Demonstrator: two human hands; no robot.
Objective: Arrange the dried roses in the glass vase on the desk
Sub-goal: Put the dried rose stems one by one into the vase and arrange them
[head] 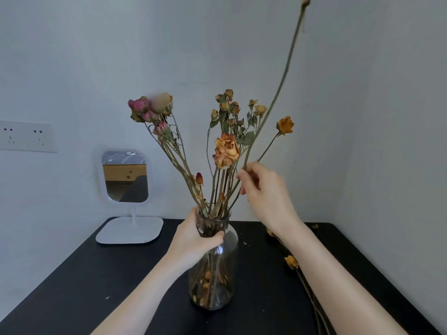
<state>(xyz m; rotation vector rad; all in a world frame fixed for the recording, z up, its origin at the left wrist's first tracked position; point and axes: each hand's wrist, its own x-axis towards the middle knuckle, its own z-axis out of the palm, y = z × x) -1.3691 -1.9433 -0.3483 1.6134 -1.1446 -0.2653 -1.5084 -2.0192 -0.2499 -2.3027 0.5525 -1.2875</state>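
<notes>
Stem-insertion step: left grip [197,239] is clasping glass vase [217,286] neck, vase upright on worktop [72,274]; right grip [264,192] is pinching long rose stem [287,66] above it, next prob. needing steady downward feed thru neck.

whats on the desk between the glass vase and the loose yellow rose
In the head view, bare black desk apart from a small dried crumb near the glass vase; the loose yellow rose lies beyond.
</notes>
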